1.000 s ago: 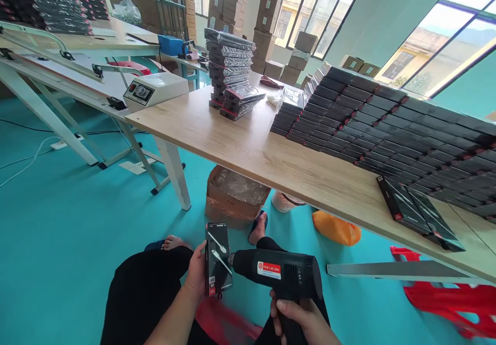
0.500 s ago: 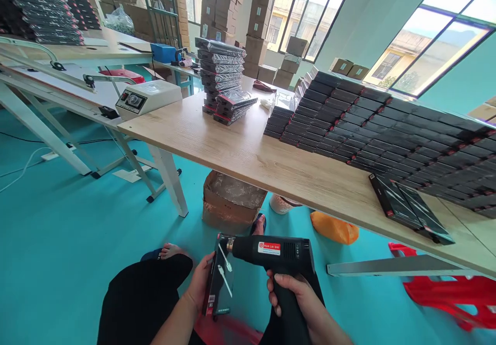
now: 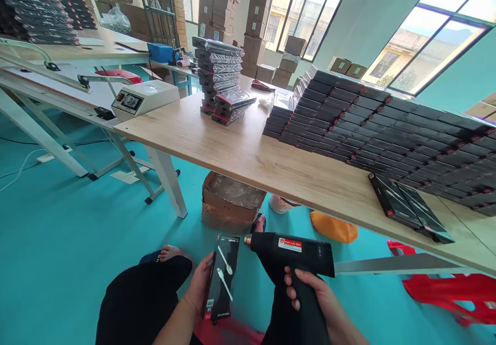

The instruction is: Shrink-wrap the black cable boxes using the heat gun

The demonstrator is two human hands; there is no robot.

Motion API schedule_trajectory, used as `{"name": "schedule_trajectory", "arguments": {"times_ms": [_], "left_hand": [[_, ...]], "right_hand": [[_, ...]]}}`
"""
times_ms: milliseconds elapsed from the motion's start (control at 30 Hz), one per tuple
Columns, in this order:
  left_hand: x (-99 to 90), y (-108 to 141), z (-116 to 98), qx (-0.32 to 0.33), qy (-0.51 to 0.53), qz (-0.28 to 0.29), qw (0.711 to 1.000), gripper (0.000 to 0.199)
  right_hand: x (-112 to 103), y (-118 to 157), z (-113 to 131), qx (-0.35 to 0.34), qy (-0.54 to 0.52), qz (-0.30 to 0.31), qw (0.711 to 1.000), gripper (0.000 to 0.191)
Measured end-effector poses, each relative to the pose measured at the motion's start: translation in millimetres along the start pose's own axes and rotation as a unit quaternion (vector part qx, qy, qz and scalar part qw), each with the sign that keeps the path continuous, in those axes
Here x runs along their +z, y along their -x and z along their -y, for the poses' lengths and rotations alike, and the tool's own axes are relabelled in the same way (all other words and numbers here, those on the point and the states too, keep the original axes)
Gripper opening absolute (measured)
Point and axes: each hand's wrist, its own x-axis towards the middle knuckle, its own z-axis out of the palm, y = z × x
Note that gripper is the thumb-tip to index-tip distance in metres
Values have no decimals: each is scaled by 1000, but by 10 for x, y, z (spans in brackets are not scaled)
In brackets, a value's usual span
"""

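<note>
Loose black trousers [image 3: 141, 301] and dark open-toed slippers [image 3: 149, 258] are worn, the toes [image 3: 165, 254] bare. The forearms [image 3: 179, 316], left hand [image 3: 200, 285] and right hand [image 3: 312, 289] are bare as well.

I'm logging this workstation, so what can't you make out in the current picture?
In the head view:
Left hand: most fingers hidden behind the black box.
Black box: back face turned away; fine print too small.
Heat gun: handle end cut off by the bottom edge.
Red shape at the bottom: blurred, cut off by that same edge.
</note>
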Motion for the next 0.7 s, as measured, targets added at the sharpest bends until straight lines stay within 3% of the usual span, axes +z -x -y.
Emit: {"name": "schedule_trajectory", "arguments": {"times_ms": [233, 367, 433, 600, 700], "left_hand": [[-59, -11, 65, 73, -5, -27, 997, 44], [52, 103, 58, 52, -12, -46, 997, 32], [149, 172, 36, 29, -7, -33, 999, 29], [318, 309, -46, 59, 36, 0, 998, 28], [302, 318, -69, 23, 37, -15, 999, 34]], "right_hand": [[-18, -56, -17, 10, -2, 32, 999, 38], [141, -51, -45, -1, 24, 30, 999, 38], [257, -7, -61, -14, 68, 27, 997, 37], [519, 102, -35, -29, 252, 101, 962, 36], [618, 133, 33, -83, 296, 48, 950, 33]]}}
